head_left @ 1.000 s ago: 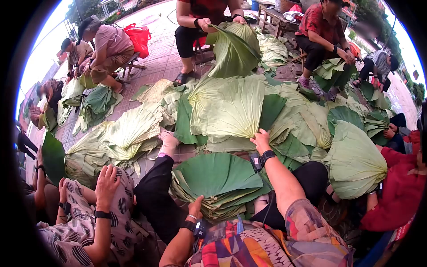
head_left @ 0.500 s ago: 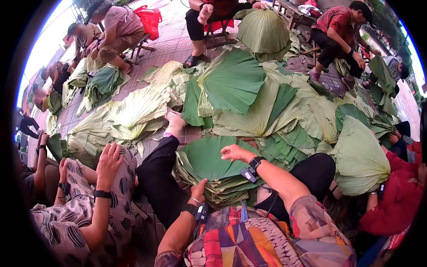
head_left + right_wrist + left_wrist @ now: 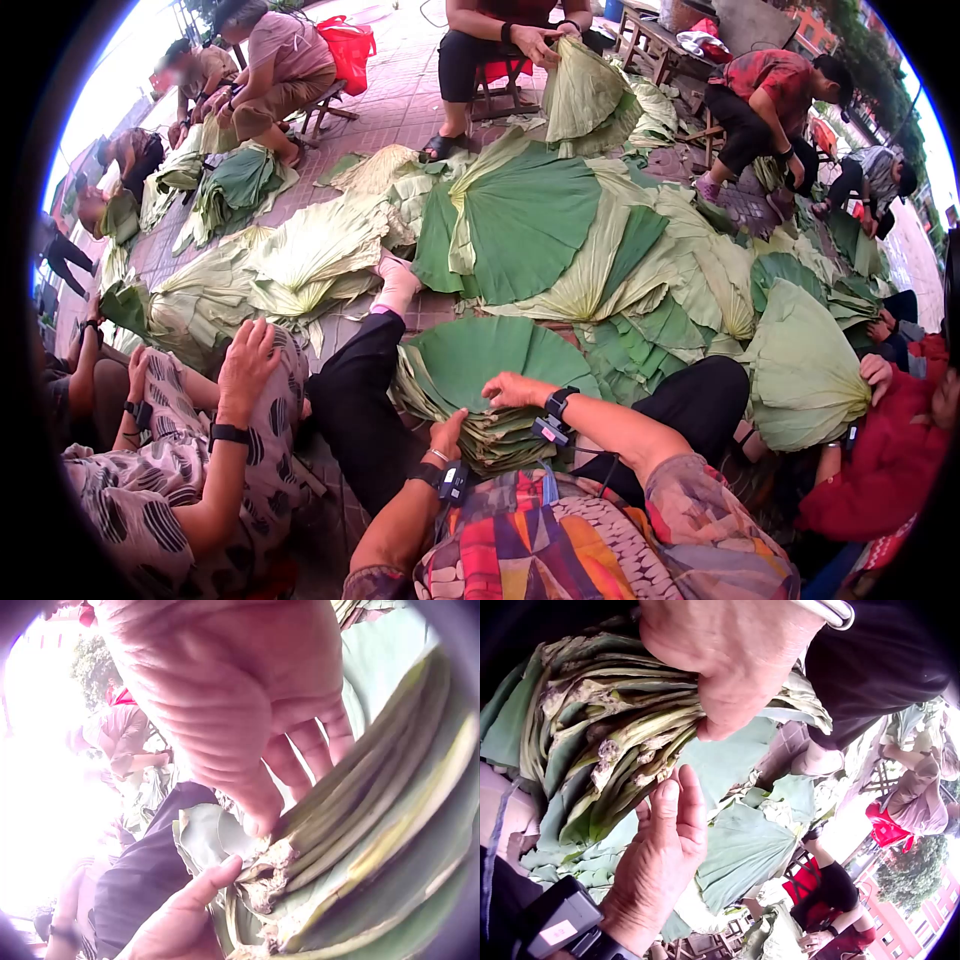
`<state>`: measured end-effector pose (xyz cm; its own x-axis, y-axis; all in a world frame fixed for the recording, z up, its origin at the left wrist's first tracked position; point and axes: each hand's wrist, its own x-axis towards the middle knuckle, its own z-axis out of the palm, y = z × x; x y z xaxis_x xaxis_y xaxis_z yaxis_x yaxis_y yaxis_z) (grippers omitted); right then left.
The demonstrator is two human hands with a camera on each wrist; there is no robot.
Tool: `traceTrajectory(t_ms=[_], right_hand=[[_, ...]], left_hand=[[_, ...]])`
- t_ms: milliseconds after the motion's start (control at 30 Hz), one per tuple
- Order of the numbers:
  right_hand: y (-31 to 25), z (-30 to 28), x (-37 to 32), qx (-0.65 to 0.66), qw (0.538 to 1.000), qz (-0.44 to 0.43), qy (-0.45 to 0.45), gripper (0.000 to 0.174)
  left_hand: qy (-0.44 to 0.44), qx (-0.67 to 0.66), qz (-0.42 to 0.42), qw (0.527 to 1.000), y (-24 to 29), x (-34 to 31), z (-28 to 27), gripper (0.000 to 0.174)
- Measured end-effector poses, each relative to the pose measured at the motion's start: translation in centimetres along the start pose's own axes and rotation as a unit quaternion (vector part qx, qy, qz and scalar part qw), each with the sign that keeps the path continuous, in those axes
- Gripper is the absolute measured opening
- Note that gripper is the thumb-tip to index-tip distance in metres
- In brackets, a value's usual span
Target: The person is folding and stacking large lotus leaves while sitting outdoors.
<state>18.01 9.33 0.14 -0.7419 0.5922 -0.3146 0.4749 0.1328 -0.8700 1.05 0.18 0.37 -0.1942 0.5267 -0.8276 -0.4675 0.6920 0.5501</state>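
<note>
Leaf stack [image 3: 505, 440]: lower middle of the head frame, many layers thick.
Top leaf [image 3: 490, 350]: broad, green, with faint radiating creases.
Folded edges [image 3: 622, 697]: upper left of the left-wrist frame, yellow-green, ending in dry brown stubs [image 3: 604, 756].
Left hand [image 3: 447, 434]: thumb against the stack; fingers hidden, grip unclear.
Right hand [image 3: 518, 391]: fingers loosely spread, at the stack's edge.

Nothing can be read: the pale label [image 3: 558, 932] on the black wrist device [image 3: 564, 909] is too blurred.
</note>
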Motion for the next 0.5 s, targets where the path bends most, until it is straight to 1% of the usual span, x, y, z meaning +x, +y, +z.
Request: traceTrajectory(t_ms=[100, 167, 233, 267, 300, 367, 400, 433, 500], right_hand=[[-1.8, 0.6, -0.2, 0.013, 1.0, 0.001, -0.001, 0.037], [-2.6, 1.1, -0.5, 0.013, 1.0, -0.016, 0.012, 0.038], [-2.1, 1.8, 0.0, -0.077, 0.997, -0.004, 0.023, 0.04], [-1.7, 2.0, 0.1, -0.077, 0.997, -0.001, 0.017, 0.038], [-1.4, 2.2, 0.2, -0.075, 0.997, -0.003, 0.017, 0.038], [-0.8, 2.5, 0.3, -0.145, 0.989, -0.02, 0.035, 0.031], [-0.8, 2.4, 0.2, -0.186, 0.98, -0.058, 0.039, 0.02], [-0.8, 2.5, 0.1, -0.185, 0.98, -0.058, 0.038, 0.02], [-1.1, 2.5, -0.1, -0.256, 0.963, -0.054, 0.069, 0.014]], left_hand=[[-0.006, -0.016, 0.001, 1.0, -0.6, 0.9, -0.2, 0.034], [-0.019, -0.018, -0.003, 1.0, -1.0, 1.7, -0.5, 0.035], [-0.018, -0.021, -0.019, 0.999, -1.4, 2.5, -0.9, 0.037], [0.005, 0.004, -0.004, 1.0, -1.6, 2.9, -1.0, 0.04], [0.008, 0.005, -0.003, 1.0, -1.6, 3.3, -1.1, 0.04], [0.003, 0.001, -0.032, 0.999, -1.9, 3.8, -1.4, 0.041], [-0.003, -0.003, -0.031, 1.0, -1.7, 3.5, -1.3, 0.041], [-0.003, -0.003, -0.032, 0.999, -1.6, 3.2, -1.2, 0.041], [0.022, 0.015, -0.021, 0.999, -1.4, 2.8, -0.9, 0.041]])
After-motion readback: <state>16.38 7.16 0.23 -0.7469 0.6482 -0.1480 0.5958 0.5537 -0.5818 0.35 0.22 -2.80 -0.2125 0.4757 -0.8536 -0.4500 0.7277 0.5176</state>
